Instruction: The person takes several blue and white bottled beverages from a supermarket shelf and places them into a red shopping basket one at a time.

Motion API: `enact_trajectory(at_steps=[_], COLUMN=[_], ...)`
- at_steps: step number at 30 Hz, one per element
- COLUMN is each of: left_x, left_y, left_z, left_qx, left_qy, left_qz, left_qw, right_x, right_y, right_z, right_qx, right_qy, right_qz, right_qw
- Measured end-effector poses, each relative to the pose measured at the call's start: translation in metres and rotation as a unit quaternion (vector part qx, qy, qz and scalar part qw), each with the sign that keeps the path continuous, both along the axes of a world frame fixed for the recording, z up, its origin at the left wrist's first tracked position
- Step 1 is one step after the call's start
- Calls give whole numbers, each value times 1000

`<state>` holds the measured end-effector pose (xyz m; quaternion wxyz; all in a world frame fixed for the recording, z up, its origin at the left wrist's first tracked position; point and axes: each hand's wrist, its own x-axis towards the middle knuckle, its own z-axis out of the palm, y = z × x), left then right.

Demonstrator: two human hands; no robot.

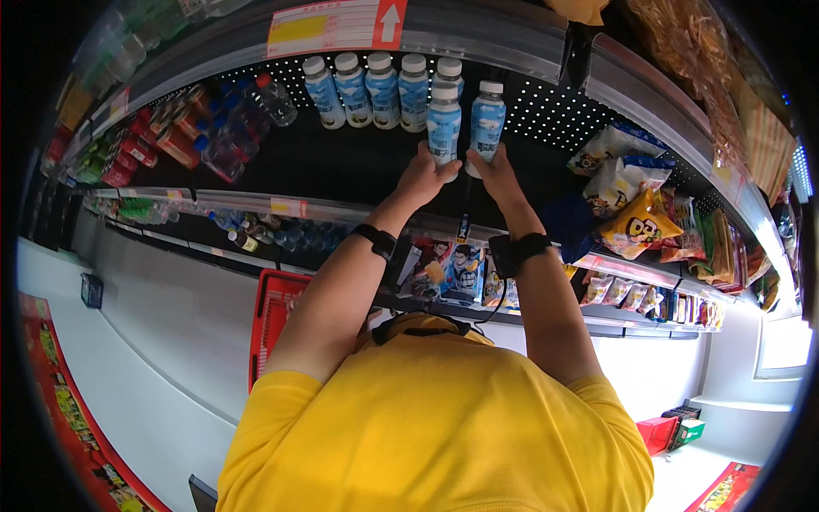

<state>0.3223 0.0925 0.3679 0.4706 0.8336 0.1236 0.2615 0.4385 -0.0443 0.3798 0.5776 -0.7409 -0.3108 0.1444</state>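
Note:
My left hand (425,173) is closed around the lower part of a blue-and-white drink bottle (443,125) with a white cap. In my right hand (494,169) is a matching bottle (487,121), also gripped low and upright. Both are over the black shelf (358,160), a small gap between them. Behind stands a row of the same bottles (382,89) against the perforated back panel. One more bottle (450,69) is partly hidden behind the one in my left hand. Whether the held bottles touch the shelf is hard to tell.
Left on this shelf lie clear bottles (221,157) and red cans (135,150). Snack bags (633,192) stand to the right. An upper shelf edge (473,48) overhangs the bottles. Below are packaged snacks (457,269) and a red shopping basket (262,320) near my left arm.

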Motion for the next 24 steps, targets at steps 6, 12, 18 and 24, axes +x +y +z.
enact_trajectory(at_steps=[6,12,18,24], left_x=[-11,-19,-41,-103], left_y=[-8,-10,-9,-6], left_z=[3,-4,7,29], left_qx=[-48,-46,-78,-5], left_qy=[6,0,-92,-213], left_qz=[11,3,1,150], left_qw=[999,999,993,965], right_x=[-4,-26,-59,-112], right_y=[-1,-3,0,27], right_z=[-10,-1,26,54], right_qx=[22,101,101,126], right_qy=[43,81,-5,-82], right_qz=[-10,20,45,124], right_qw=[999,991,994,981])
